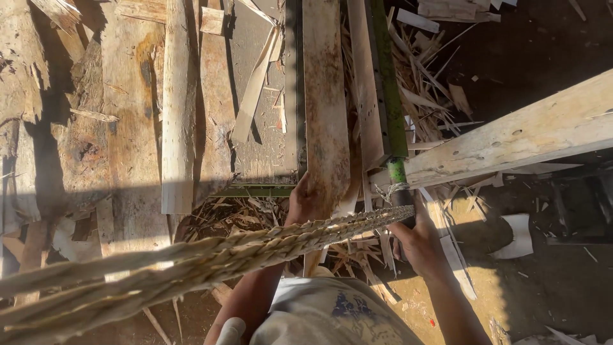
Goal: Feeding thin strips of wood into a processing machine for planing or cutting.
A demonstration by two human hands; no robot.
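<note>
Partly rope-hidden, L hand [305, 203] grips plank [324, 102]; R hand [418, 246] clenches green pole [391, 108].

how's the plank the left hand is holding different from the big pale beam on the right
The plank is reddish-brown, stained and thin, running straight away from the person; the beam is pale, thicker and slants across the right. The left hand grips the plank's near end; no hand touches the beam. Both are rough wood.

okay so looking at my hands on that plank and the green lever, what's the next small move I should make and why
Probably slide the plank a little further forward. Your left hand grips its near end and it already lies along the table, while your right hand holds the lever. The rope crosses in front, so keep the move short.
</note>
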